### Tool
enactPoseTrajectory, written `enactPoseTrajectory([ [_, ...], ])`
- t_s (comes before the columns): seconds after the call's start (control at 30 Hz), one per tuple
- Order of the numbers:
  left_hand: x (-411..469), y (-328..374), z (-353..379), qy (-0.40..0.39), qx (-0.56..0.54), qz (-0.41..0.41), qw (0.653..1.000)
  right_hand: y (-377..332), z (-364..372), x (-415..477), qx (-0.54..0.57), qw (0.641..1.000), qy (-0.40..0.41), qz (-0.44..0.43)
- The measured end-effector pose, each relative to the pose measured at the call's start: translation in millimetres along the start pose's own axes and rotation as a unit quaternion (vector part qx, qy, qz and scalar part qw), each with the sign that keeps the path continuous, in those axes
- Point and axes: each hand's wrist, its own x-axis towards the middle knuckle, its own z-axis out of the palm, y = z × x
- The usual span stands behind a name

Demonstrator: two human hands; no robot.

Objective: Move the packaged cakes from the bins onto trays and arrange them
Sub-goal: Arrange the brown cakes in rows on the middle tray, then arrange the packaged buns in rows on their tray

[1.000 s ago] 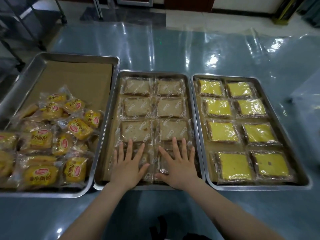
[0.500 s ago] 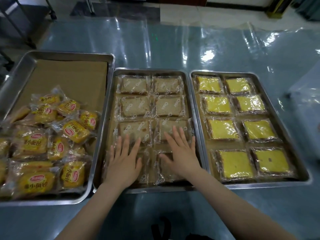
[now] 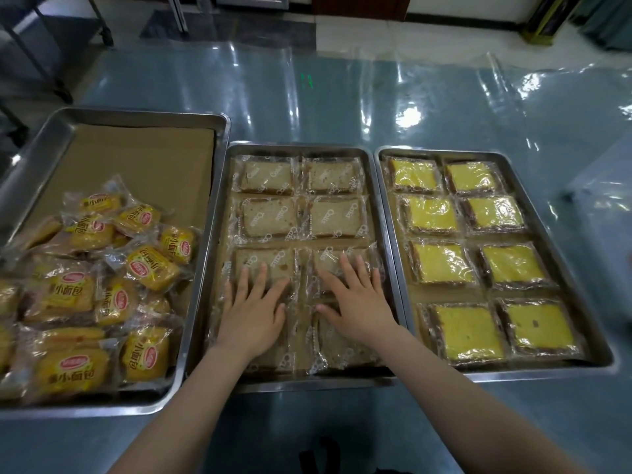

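Both hands flat in middle tray: left hand and right hand, fingers straight and spread, pressing on third-row brown packaged cakes, gripping nothing.

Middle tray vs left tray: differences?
The middle tray holds brown cakes in a two-column grid; the left tray holds yellow buns in a loose pile. The middle tray is full; the left tray's far half shows liner. The left hand and right hand rest on the middle tray's cakes, neither on the left tray. Both are steel.
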Motion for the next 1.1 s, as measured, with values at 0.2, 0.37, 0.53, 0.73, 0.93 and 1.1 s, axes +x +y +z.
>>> enactPoseTrajectory([
  [0.2,-16.0,2.9,-13.3,0.039,-0.014,0.012,0.999,-4.6,-5.8,-9.3,0.013,0.999,0.052,-0.009],
  [0.37,-35.0,7.4,-26.5,0.088,-0.016,0.022,0.996,-13.7,-16.0,-22.9,0.066,0.995,0.069,-0.032],
  [0.53,-46.9,14.7,-35.2,0.124,-0.027,0.014,0.992,-16.8,-29.6,-28.5,0.137,0.983,0.09,-0.078],
  [0.73,-77.3,5.6,-35.2,0.164,-0.059,-0.035,0.984,-42.2,-19.9,-26.2,0.229,0.961,0.095,-0.124],
  [0.93,-108.4,-49.8,-52.4,0.215,-0.108,-0.072,0.968,-94.9,-11.2,-21.1,0.245,0.953,0.115,-0.139],
  [1.1,-126.1,-138.7,-69.3,0.248,-0.126,-0.072,0.958,-179.5,-9.7,12.9,0.268,0.941,0.157,-0.134],
])
